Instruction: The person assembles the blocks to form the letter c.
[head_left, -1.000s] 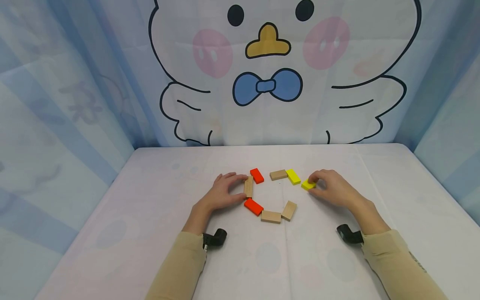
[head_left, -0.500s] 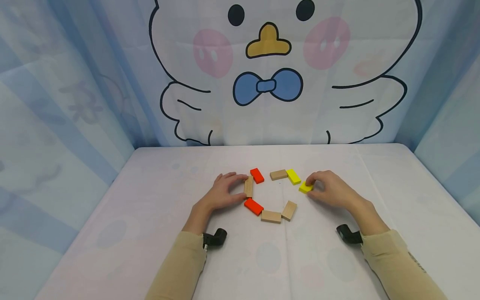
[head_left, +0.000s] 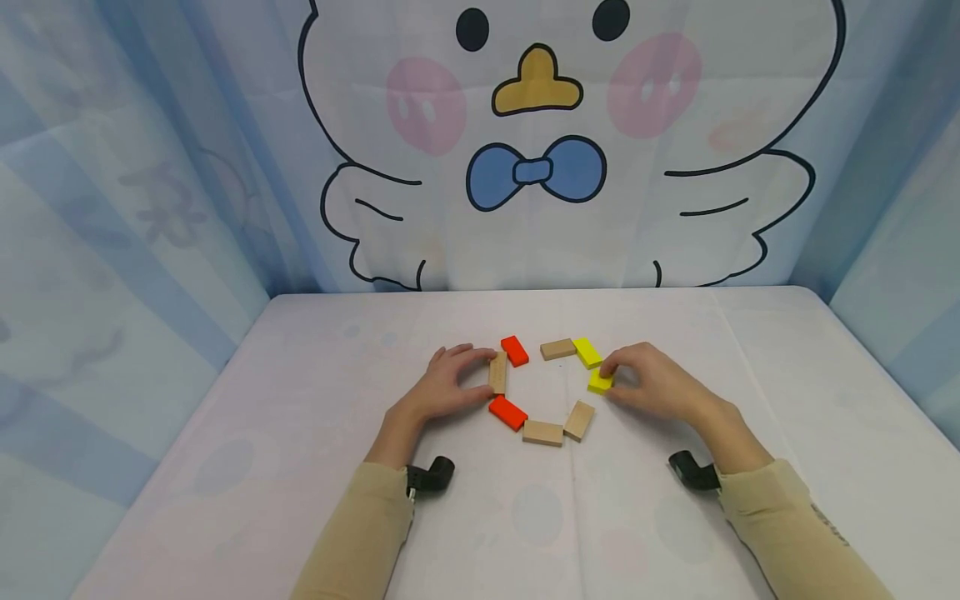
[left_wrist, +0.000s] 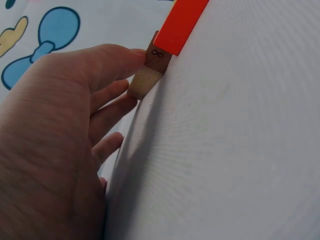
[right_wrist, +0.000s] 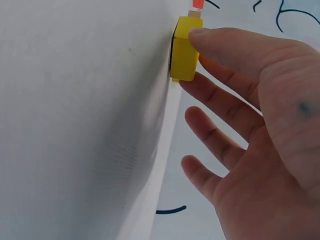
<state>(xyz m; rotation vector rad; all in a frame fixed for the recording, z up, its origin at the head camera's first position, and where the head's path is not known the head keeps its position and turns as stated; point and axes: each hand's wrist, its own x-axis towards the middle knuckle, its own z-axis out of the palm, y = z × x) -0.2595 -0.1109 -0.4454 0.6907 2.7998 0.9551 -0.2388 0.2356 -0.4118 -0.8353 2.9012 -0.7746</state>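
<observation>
A booth-like space, judging by the cartoon-printed curtains (head_left: 536,242) hung around three sides of a pale table (head_left: 247,500).

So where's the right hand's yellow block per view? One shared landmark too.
Head: yellow block right of centre, below mid-height, pinched by the right hand.
Left wrist: can't be identified.
Right wrist: yellow block near top, just right of centre.
Landmark: white tabletop, in all three.

Head view faces forward-down over table (head_left: 247,467); wrist views, low, close, share left hand (head_left: 444,385), right hand (head_left: 660,383) with it.
</observation>
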